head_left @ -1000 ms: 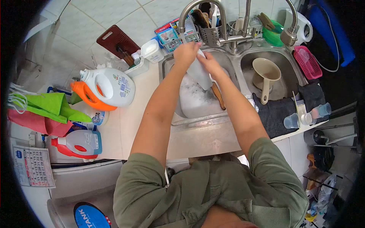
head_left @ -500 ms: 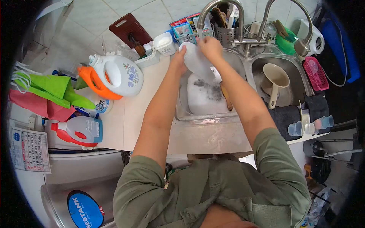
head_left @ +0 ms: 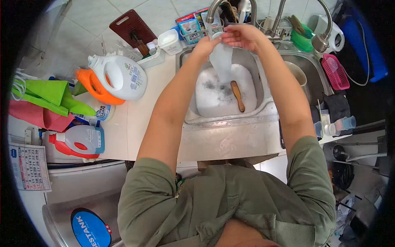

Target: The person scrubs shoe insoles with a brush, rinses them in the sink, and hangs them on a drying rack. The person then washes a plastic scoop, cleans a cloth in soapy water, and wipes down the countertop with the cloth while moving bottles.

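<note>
White plastic, it seems, is the thin piece [head_left: 222,59] which hangs slantwise near 1 o'clock, over the left basin [head_left: 262,108] and just under the tap [head_left: 210,18] at 12 o'clock. The left hand [head_left: 207,46] pinches its upper edge. The right hand [head_left: 246,37] has its fingers stretched out loosely beside this edge; whether they touch it, I cannot tell. In my judgement, the step in hand is rinsing: water seems to fall from the tap onto the piece. The next move would call for a firm left pinch, because a wet, soapy surface may slip, and for turning the piece so that both faces meet the water.

Now the count. There are two hands, one piece and one tap above two basins. In the left basin, one wooden tool [head_left: 237,96] lies on the suds [head_left: 210,103], towards 2 o'clock. Farther that way are one pot [head_left: 299,74], partly behind the right arm, and one pink basket [head_left: 335,74]. On the worktop [head_left: 142,105], one white jug [head_left: 133,78] lies at 10 o'clock, and one red-capped bottle [head_left: 84,142] at 9.
</note>
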`<state>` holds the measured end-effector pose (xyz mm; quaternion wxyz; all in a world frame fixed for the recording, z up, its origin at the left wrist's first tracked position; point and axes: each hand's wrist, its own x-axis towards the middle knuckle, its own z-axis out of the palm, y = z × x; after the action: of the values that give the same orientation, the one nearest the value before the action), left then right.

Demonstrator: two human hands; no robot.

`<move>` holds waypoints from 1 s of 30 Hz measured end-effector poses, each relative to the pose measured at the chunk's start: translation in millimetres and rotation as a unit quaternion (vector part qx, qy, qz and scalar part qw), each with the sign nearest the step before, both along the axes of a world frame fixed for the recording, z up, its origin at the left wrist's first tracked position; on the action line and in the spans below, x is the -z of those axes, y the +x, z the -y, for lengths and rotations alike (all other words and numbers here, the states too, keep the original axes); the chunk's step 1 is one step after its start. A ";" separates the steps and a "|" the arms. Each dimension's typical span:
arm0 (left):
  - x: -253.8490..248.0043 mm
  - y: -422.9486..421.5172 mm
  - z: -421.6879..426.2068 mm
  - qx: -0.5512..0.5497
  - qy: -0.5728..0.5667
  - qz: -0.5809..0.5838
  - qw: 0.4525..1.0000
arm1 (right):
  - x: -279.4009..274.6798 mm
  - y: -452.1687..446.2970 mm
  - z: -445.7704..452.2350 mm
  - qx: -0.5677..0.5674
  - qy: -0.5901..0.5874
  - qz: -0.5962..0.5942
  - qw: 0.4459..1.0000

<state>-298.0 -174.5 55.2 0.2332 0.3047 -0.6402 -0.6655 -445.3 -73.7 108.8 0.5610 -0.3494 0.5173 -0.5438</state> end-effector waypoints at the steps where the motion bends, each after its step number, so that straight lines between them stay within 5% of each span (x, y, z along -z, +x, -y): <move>1: -2.2 -5.0 2.2 0.003 0.000 -0.001 1.000 | 5.2 -10.0 -7.6 0.028 0.003 0.059 0.998; 6: -31.8 -17.6 3.2 0.050 -0.238 0.119 0.963 | 28.4 -30.2 -32.0 0.111 0.012 0.086 0.990; 7: -39.4 -16.3 0.3 0.050 -0.240 0.118 0.962 | 30.0 -28.4 -34.1 0.112 0.010 0.086 0.990; 9: -48.0 -11.7 -4.6 0.079 -0.219 0.134 0.963 | 36.2 -22.6 -37.8 0.184 0.021 -0.108 0.977; 13: -46.3 -4.7 4.2 0.086 -0.220 0.118 0.965 | 57.3 -22.0 -20.3 0.197 0.019 -0.203 0.959; 30: -38.8 12.6 21.6 0.084 -0.180 0.109 0.974 | 82.9 -10.8 10.1 0.290 -0.010 -0.163 0.943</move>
<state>-285.4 -196.1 94.0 0.1557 0.2734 -0.7947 -0.5191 -456.1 -83.8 25.8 0.2837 -0.2734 0.6753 -0.6235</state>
